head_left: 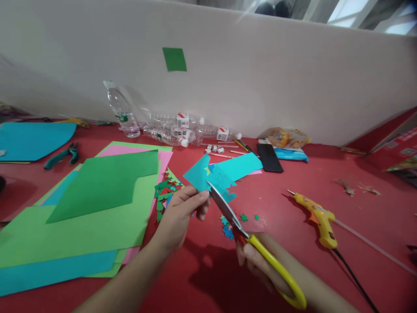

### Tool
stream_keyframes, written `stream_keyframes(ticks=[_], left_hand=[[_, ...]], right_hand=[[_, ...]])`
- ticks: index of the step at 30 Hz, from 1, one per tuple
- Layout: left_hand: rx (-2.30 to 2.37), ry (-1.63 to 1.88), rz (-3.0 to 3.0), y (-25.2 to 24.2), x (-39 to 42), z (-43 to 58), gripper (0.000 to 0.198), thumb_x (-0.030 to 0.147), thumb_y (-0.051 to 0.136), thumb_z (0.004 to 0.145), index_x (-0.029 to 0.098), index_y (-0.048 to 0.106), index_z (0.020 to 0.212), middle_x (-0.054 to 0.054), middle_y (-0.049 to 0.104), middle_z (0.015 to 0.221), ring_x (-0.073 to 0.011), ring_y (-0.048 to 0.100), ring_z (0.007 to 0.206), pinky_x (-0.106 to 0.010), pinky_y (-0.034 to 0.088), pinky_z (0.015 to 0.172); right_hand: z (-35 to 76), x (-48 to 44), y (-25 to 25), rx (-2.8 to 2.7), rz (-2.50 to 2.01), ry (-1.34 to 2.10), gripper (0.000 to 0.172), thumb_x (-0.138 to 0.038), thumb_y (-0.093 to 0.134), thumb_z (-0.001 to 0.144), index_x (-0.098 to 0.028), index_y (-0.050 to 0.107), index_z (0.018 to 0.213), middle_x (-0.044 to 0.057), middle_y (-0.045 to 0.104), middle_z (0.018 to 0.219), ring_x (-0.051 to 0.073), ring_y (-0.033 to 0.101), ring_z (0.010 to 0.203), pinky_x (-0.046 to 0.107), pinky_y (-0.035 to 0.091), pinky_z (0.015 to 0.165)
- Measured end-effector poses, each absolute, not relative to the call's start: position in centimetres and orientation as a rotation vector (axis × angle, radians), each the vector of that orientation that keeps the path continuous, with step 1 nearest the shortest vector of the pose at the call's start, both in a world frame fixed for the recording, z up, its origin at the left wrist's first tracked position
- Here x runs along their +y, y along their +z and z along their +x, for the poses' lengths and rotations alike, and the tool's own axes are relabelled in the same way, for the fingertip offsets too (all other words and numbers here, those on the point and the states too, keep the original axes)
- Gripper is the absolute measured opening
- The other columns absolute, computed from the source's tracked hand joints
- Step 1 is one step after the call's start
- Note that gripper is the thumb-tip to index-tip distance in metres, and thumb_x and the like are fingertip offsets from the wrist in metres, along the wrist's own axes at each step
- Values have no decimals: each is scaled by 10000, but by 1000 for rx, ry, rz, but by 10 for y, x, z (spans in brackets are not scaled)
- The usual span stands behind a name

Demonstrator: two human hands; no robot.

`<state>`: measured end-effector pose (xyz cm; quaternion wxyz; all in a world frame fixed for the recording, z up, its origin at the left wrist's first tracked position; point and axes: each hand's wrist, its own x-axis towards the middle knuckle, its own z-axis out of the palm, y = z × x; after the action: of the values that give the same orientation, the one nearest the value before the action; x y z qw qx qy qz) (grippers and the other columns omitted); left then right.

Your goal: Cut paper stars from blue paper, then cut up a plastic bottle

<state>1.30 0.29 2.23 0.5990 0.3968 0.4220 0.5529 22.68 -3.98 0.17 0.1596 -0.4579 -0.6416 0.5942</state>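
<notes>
My right hand [260,261] grips a pair of scissors [228,211] with yellow handles and a touch of red inside. Their blades point up and to the left, the tip beside my left fingertips. With thumb and fingers pinched together, my left hand [182,208] holds the lower edge of a piece of blue paper [197,171], whose right side is cut jagged. Another blue strip [243,167] lies behind it. Small blue stars [227,231] and green stars [243,217] are scattered below the blades. Star-edged green scraps [161,189] lie left of my left hand.
Sheets of green paper [110,182] and other colours are stacked at left, near pliers [63,155]. Plastic bottles [122,111] line the white wall. A black phone [269,157] lies at the back. At right are a yellow glue gun [317,217] with its cord and a red box [395,145].
</notes>
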Motion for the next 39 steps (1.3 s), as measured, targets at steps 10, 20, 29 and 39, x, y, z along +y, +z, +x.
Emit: stream_keyframes(ticks=[10,20,29,39], left_hand=[[993,1285,909,22,3,12,223,277,698,733,159,624,559,24,577,508,-56,481,448,-181,353,441],[988,1297,918,22,3,12,233,273,698,725,160,621,538,17,577,498,-59,487,447,-184,351,439],[994,1272,924,22,2,11,231,273,687,726,160,614,539,27,559,494,-59,473,452,-189,352,445],[1007,1254,942,21,5,11,224,275,679,735,167,607,553,26,567,509,-64,480,463,-185,361,447]], right_hand=[[224,-39,0,-1861,-1293,1671,678,-855,295,799,-201,450,707,-77,343,501,56,288,397,190,236,353],[223,-36,1,-1849,-1327,1666,702,-883,308,760,-201,442,667,-74,324,490,56,277,410,198,202,354],[224,-36,2,-1813,-1277,1761,659,-856,354,777,-208,426,685,-92,317,502,45,284,377,184,229,336],[223,-36,1,-1750,-1353,1726,682,-884,368,727,-209,435,655,-94,324,467,40,274,346,180,208,313]])
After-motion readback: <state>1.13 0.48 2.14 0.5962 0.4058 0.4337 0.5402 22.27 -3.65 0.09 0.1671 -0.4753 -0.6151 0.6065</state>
